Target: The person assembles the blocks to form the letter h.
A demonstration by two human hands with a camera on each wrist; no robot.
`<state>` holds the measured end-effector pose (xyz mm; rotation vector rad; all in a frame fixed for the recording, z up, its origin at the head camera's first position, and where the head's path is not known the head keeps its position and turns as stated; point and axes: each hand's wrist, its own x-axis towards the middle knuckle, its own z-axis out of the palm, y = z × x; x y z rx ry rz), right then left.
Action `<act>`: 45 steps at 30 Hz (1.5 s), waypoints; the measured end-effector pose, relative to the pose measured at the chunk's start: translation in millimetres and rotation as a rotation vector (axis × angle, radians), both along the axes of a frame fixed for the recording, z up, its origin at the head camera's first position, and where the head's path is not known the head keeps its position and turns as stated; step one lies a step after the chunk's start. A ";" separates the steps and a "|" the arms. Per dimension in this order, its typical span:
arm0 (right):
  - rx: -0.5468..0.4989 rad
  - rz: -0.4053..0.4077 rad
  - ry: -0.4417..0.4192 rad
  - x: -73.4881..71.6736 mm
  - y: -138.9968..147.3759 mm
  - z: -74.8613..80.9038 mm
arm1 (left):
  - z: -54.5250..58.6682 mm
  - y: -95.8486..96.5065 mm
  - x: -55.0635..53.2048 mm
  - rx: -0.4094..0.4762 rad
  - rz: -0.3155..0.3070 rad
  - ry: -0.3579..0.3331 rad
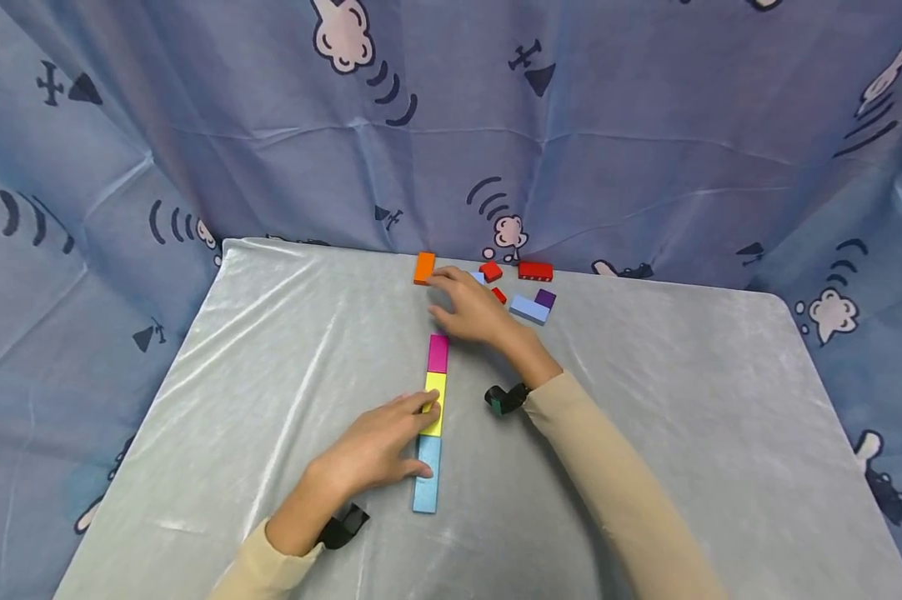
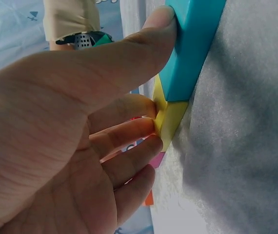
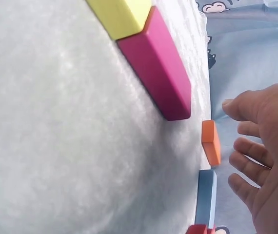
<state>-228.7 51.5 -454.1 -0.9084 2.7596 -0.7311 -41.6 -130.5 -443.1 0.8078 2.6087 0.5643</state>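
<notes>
Right-wrist view: orange block (image 3: 211, 143) untouched

Magenta block (image 1: 438, 354), yellow block (image 1: 436, 383), cyan block (image 1: 426, 493) flat, end to end; orange block (image 1: 424, 267) apart.

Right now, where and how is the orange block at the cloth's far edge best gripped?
Probably by its two long sides, near the middle, with the right hand coming from above. The orange block lies flat with its length running roughly away from the person, so a pinch across its narrow width should suit.
</notes>
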 end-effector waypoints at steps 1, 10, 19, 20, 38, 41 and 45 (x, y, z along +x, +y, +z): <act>0.006 -0.005 -0.001 -1.1 -1.7 -1.3 | -0.3 -0.3 0.3 -0.001 0.000 -0.001; 0.063 -0.017 0.022 -18.1 -18.4 -7.6 | -1.2 -1.5 2.3 -0.013 0.007 -0.012; 0.136 -0.007 0.003 -33.1 -27.7 -7.0 | -1.5 -1.2 -1.3 -0.009 0.006 -0.003; 0.141 -0.009 0.000 -34.2 -27.9 -7.7 | -1.2 -1.1 -1.4 -0.007 0.007 -0.004; 0.172 0.034 0.111 -40.7 -34.0 -12.2 | 0.2 -1.1 -1.2 0.006 0.022 -0.006; 0.189 0.037 0.101 -43.7 -34.8 -9.6 | -0.1 -1.2 -1.4 -0.003 0.024 -0.008; 0.220 0.047 0.085 -46.2 -34.4 -9.1 | -0.3 -0.3 -0.9 -0.012 0.018 -0.014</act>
